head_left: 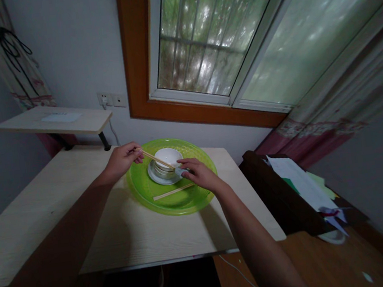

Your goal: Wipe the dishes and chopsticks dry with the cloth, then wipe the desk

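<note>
Chopsticks [156, 158] clamped in left fingers [139, 159], cloth [180, 172] pinched in right fingers [190, 163], stacked bowls [170, 154] inside green tray [139, 188]

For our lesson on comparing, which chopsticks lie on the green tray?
The chopsticks on the near side of the stacked bowls; they lie unheld, whereas the other chopsticks are gripped by the left hand.

This looks like a room in a home. Behind the table [148, 243] is a wood-trimmed window [213, 37]; patterned curtains [333, 96] hang behind the table's left end and beyond its right, the left one tied with a dark cord [9, 43]. A wall socket [104, 98] sits above the table's back edge. On the table, a green tray [182, 207] carries bowls [166, 155] and chopsticks [170, 194].
</note>
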Demonstrator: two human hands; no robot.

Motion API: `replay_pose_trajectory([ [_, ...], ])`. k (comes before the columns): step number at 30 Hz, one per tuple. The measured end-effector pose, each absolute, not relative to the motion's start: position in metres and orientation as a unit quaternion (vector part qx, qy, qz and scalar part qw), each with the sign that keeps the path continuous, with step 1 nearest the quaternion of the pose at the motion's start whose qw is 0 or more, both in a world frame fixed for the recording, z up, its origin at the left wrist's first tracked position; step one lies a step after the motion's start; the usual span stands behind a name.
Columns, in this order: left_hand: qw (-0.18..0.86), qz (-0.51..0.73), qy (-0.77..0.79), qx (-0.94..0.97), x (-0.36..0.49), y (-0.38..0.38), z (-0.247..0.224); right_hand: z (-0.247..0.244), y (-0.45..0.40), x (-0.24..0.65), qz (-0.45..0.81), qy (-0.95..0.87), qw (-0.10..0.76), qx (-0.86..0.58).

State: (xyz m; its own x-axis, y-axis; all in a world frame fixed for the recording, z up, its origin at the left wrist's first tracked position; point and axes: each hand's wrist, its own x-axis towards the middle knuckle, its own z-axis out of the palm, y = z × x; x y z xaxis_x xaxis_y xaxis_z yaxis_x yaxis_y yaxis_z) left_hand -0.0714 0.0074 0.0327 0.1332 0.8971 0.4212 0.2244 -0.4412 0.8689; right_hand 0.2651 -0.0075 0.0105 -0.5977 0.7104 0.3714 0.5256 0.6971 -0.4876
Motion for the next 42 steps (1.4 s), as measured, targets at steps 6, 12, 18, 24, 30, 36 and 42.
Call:
replay_pose_trajectory([
  [6,0.358,0.527,0.396,0.661,-0.064,0.006,0.041,0.015,-0.018,0.245,0.229,-0.883,0.242,-0.330],
  [12,0.364,0.533,0.396,0.653,-0.057,0.007,0.047,0.012,-0.025,0.231,0.250,-0.865,0.222,-0.375],
  [18,0.435,0.583,0.363,0.582,-0.044,0.009,0.044,0.008,-0.022,0.223,0.257,-0.848,0.265,-0.379],
  [24,0.479,0.511,0.361,0.616,-0.018,0.007,0.023,0.004,-0.019,0.220,0.258,-0.840,0.294,-0.375],
  [30,0.427,0.554,0.362,0.616,-0.009,0.008,0.019,0.004,-0.018,0.231,0.233,-0.847,0.332,-0.344],
  [36,0.412,0.561,0.368,0.617,-0.015,0.007,0.021,0.002,-0.009,0.260,0.248,-0.801,0.354,-0.413],
  [42,0.375,0.502,0.400,0.669,-0.017,0.003,0.018,-0.010,-0.001,0.270,0.368,-0.661,0.413,-0.508],
])
